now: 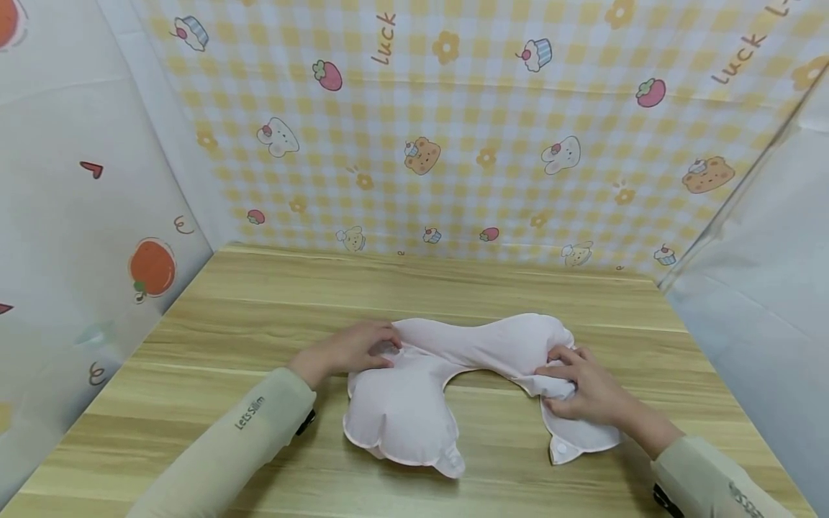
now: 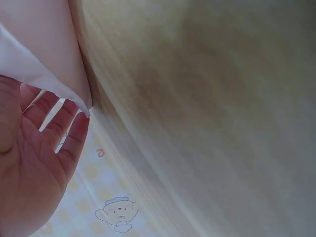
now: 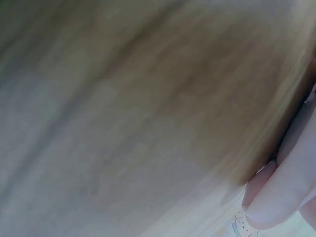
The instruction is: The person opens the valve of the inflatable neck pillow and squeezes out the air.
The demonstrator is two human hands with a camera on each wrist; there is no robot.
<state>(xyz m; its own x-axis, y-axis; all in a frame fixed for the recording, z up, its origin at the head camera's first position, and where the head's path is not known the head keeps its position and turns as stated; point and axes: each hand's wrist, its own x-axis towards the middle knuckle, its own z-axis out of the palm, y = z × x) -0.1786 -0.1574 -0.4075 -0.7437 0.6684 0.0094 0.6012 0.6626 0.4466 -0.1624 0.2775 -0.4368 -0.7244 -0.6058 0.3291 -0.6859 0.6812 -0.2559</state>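
Observation:
A pale pink, padded U-shaped neck pillow [image 1: 414, 414] lies on the table in the head view, its two ends toward me. Small round snaps show at the ends, one being a white snap [image 1: 561, 449] at the right corner. My left hand [image 1: 356, 349] pinches the cover at the upper left bend. In the left wrist view its fingers [image 2: 74, 143] reach under the cloth's edge. Over on the right arm of the pillow, my right hand [image 1: 586, 388] grips bunched fabric between thumb and fingers. The right wrist view catches only a blurred part at its right edge.
The wood-grain table [image 1: 259, 302] runs back to a yellow checked backdrop [image 1: 453, 108] with cartoon prints. White sheets hang on the left and right, the left sheet [image 1: 84, 216] carrying fruit prints.

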